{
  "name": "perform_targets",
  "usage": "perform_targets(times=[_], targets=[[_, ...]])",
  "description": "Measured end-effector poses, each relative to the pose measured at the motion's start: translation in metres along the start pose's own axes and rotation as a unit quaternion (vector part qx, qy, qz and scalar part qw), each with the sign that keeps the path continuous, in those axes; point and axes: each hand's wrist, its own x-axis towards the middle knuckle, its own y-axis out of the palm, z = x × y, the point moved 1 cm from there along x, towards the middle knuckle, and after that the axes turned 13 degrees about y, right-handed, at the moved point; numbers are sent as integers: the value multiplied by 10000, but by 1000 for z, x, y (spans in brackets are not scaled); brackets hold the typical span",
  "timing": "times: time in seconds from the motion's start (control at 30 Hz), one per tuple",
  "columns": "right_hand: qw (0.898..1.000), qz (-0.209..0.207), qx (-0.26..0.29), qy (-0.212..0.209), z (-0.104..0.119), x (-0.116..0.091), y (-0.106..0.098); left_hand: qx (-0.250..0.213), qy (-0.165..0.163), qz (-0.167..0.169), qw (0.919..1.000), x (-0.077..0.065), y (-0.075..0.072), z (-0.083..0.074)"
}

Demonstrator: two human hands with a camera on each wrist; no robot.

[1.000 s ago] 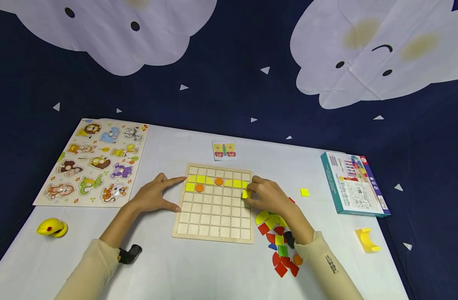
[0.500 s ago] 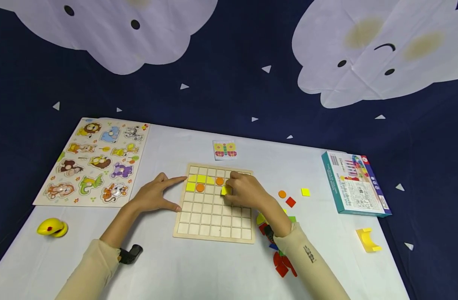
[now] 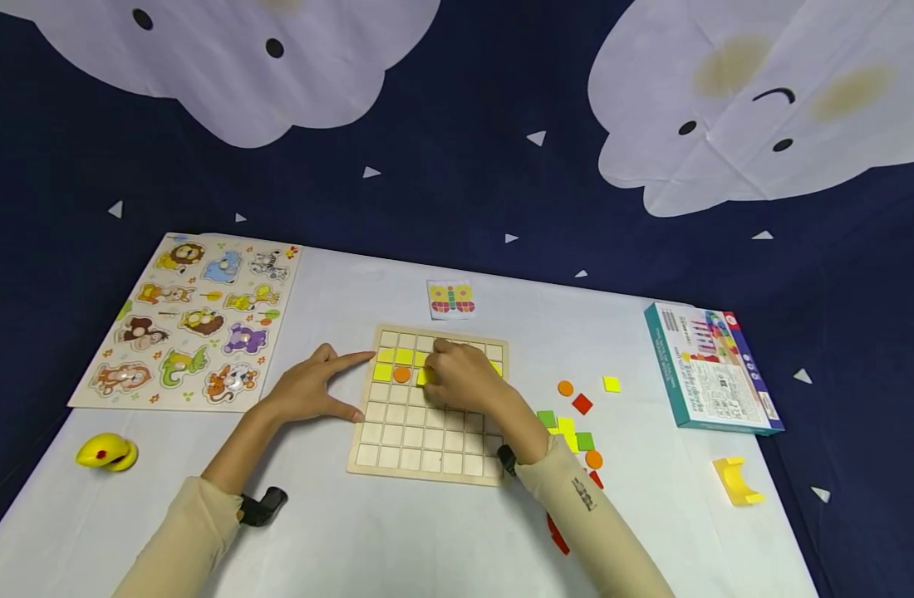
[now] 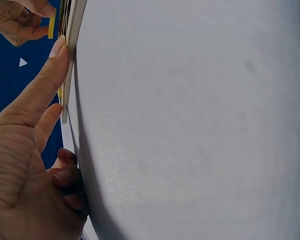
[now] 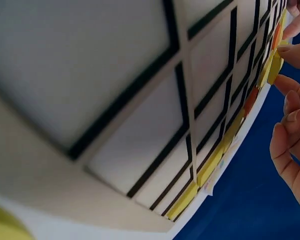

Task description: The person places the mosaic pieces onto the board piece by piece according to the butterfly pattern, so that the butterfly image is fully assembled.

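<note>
My right hand (image 3: 464, 378) pinches a yellow square tile (image 3: 423, 376) between thumb and fingers, just over the wooden grid board (image 3: 410, 436). In the right wrist view that yellow tile (image 5: 276, 67) is tilted, near the row of laid pieces. Thumb and index finger of my left hand (image 3: 307, 389) are spread wide and touch the board's left edge; its other fingers bend loosely in the left wrist view. Yellow squares (image 3: 404, 356) fill part of the board's second row, and an orange disc (image 3: 401, 374) lies below them. My right hand hides several cells.
A butterfly pattern card (image 3: 451, 299) lies behind the board. To the right are loose pieces, including a red square (image 3: 582, 404) and a green square (image 3: 585, 441), then a box (image 3: 714, 365). An animal puzzle (image 3: 195, 324) lies left, above a yellow toy (image 3: 107, 451).
My right hand has carried the yellow square leftward across the board, from its right edge to near the orange disc. The left hand stays at the board's left edge.
</note>
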Motion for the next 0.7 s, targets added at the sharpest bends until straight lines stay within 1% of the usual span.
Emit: perform_targets(times=[0.2, 0.47, 0.6, 0.7], targets=[[9998, 54, 49, 174, 1, 3, 4, 24, 37, 29, 10000, 2, 0, -1], [9995, -61, 283, 89, 6, 4, 9, 65, 46, 15, 10000, 2, 0, -2], [9996, -106, 224, 164, 9, 3, 8, 61, 4, 16, 10000, 1, 0, -1], [9997, -107, 35, 205, 10, 3, 6, 42, 19, 24, 10000, 0, 0, 1]])
